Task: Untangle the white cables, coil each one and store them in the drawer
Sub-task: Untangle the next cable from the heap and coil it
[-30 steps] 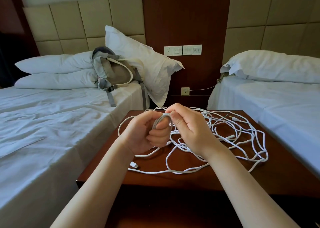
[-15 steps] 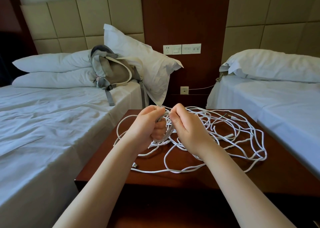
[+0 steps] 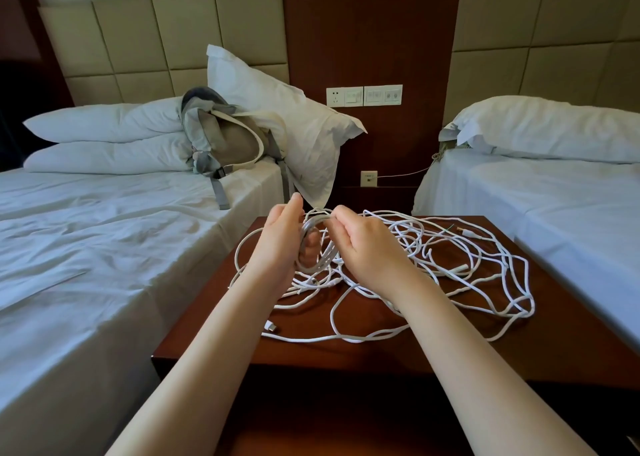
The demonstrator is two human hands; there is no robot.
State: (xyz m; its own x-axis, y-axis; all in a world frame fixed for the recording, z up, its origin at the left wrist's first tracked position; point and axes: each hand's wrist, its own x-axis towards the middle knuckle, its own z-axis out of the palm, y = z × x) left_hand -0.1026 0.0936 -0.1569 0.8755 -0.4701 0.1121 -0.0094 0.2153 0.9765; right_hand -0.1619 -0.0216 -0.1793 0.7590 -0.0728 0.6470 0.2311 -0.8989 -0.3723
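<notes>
Small coil of white cable [image 3: 316,247], upright, raised just over the ten-o'clock part of the dark red-brown wooden nightstand top [image 3: 571,337], gripped from both sides. Left hand [image 3: 282,239] at the coil's nine o'clock, fingers curled round the loops, thumb pointing up. Right hand [image 3: 365,246] at its three o'clock, fingertips closed in a pinch on the upper rim. Below and beyond the coil, a loose tangle of white cables [image 3: 450,265], sprawled flat from the middle of the top out to three o'clock, outermost loops near the right edge yet inside it. At seven o'clock, a white plug end [image 3: 271,326] lying on the wood, near the front edge. Bare wood along the front edge at six o'clock and in the five-o'clock corner; a narrower bare strip at nine o'clock. Hemmed in sideways: white-sheeted bed [image 3: 104,247] just beside the left edge, second white-sheeted bed [image 3: 554,199] just beside the right. At twelve o'clock, dark wood wall panel with a white socket plate [image 3: 363,95]. On the left bed at eleven o'clock, grey and beige fabric backpack [image 3: 225,140] propped among white pillows [image 3: 277,102].
</notes>
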